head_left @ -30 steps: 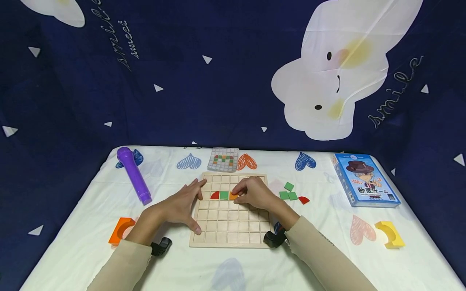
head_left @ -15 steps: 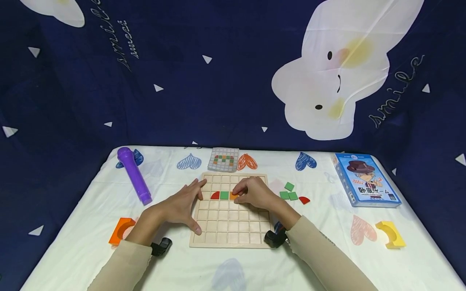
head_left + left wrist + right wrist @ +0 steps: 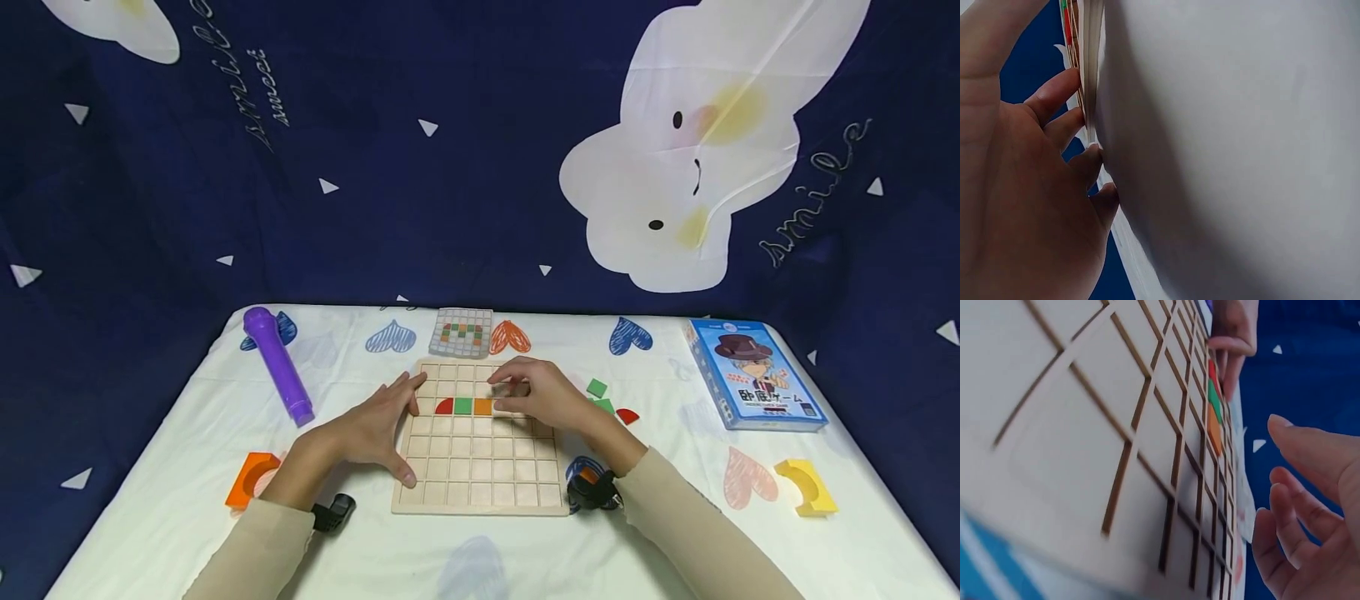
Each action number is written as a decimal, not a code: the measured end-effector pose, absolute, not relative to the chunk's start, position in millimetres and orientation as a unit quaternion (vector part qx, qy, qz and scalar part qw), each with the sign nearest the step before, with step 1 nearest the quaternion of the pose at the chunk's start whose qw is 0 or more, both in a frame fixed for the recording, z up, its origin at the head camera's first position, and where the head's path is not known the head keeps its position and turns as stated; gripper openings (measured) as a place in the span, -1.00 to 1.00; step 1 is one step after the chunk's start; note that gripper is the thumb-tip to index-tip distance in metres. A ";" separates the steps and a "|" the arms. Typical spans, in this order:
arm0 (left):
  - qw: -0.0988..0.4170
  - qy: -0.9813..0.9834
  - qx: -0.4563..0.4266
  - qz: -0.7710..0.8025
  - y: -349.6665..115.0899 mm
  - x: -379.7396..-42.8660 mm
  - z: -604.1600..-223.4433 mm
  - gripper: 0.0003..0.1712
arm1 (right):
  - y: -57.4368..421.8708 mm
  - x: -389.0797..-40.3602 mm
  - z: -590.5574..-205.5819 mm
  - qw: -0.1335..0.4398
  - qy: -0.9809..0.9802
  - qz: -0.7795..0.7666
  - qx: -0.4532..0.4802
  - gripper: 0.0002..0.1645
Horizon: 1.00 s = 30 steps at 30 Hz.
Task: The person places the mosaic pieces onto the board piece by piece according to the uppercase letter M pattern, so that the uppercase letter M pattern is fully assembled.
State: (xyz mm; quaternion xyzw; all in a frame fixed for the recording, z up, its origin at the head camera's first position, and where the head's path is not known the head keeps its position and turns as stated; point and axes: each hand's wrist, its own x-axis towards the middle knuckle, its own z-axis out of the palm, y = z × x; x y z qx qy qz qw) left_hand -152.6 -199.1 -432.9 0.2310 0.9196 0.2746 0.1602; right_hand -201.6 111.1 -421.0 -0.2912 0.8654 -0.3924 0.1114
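Observation:
A light wooden grid board (image 3: 480, 471) lies on the table in the head view. In one row sit a red quarter-round tile (image 3: 445, 407), a green square tile (image 3: 463, 407) and an orange square tile (image 3: 482, 407), side by side. My left hand (image 3: 375, 429) rests along the board's left edge with thumb and fingers spread. Just right of the orange tile, my right hand (image 3: 543, 396) hovers over the board, its thumb and fingers parted. Seen from the right wrist, its fingers (image 3: 1285, 512) are loosely bent with nothing between them.
Loose green tiles (image 3: 597, 388) and a red quarter-round tile (image 3: 627, 415) lie right of the board, partly behind my right hand. A pattern card (image 3: 450, 347) is behind the board. Around stand a purple microphone-shaped toy (image 3: 279, 367), orange block (image 3: 250, 481), yellow block (image 3: 808, 487) and blue game box (image 3: 757, 375).
My right hand has let go of the orange tile and moved slightly right, its fingers parting. The tile stays in its cell. My left hand has kept its place.

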 end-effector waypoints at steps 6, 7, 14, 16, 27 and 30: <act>0.163 0.919 0.230 0.276 -200.1 -151.1 -433.9 0.02 | 125.5 -195.4 -421.6 0.112 0.866 -0.396 -0.285 -0.60; 0.163 0.919 0.230 0.277 -200.2 -151.1 -433.9 0.02 | 128.3 -193.5 -421.9 0.110 0.864 -0.400 -0.283 -0.61; 0.159 0.919 0.233 0.275 -200.0 -151.6 -433.8 0.03 | 153.1 -184.7 -419.9 0.074 0.868 -0.410 -0.271 -0.64; 0.159 0.919 0.233 0.274 -200.0 -151.6 -433.8 0.03 | 160.6 -184.0 -418.0 0.075 0.872 -0.409 -0.257 -0.63; 0.159 0.919 0.236 0.274 -199.2 -153.0 -433.6 0.04 | 201.3 -185.1 -417.3 0.058 0.893 -0.398 -0.202 -0.63; 0.158 0.919 0.236 0.274 -199.0 -153.9 -433.2 0.04 | 210.0 -187.2 -415.9 0.053 0.896 -0.396 -0.194 -0.61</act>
